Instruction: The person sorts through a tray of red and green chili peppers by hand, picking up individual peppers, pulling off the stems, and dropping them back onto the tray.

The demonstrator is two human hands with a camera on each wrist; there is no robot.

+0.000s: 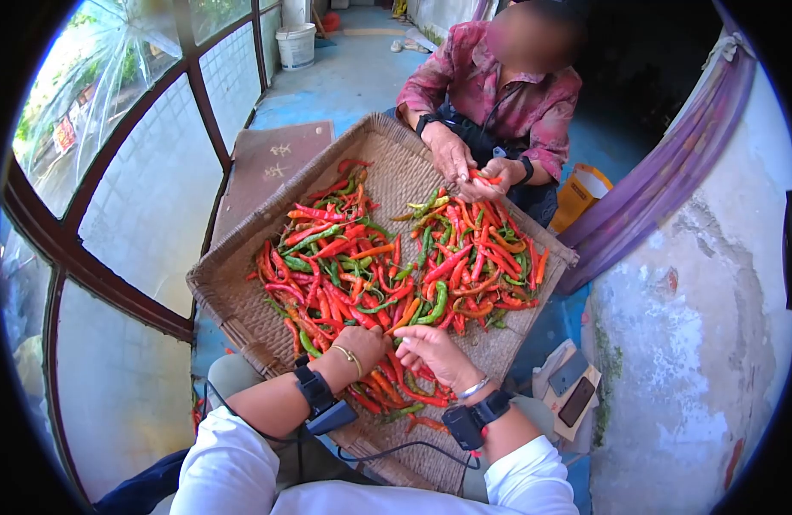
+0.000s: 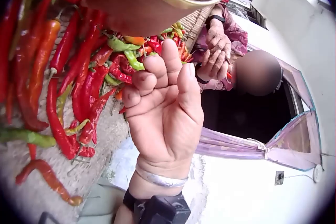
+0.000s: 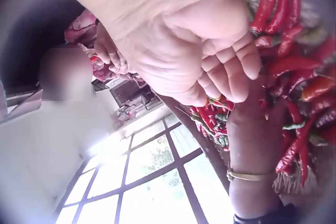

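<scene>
Red and green chili peppers (image 1: 327, 240) lie in two loose heaps in a square woven basket (image 1: 396, 167). My left hand (image 1: 362, 354), with a gold bangle at the wrist, reaches down among the near peppers, back of the hand up. Its fingertips are mostly hidden; I cannot tell whether they pinch a pepper. Beside it, my right hand (image 1: 439, 356) hovers over the near edge of the right heap. In the left wrist view the right palm (image 2: 165, 124) faces the camera, its fingers loosely bent with nothing between them.
Across the basket a seated person (image 1: 507, 94) holds a red pepper (image 1: 484, 178) in both hands. Two phones (image 1: 576, 402) lie on the right. Windows line the left side; a purple curtain (image 1: 662, 189) hangs right. A white bucket (image 1: 296, 47) stands behind.
</scene>
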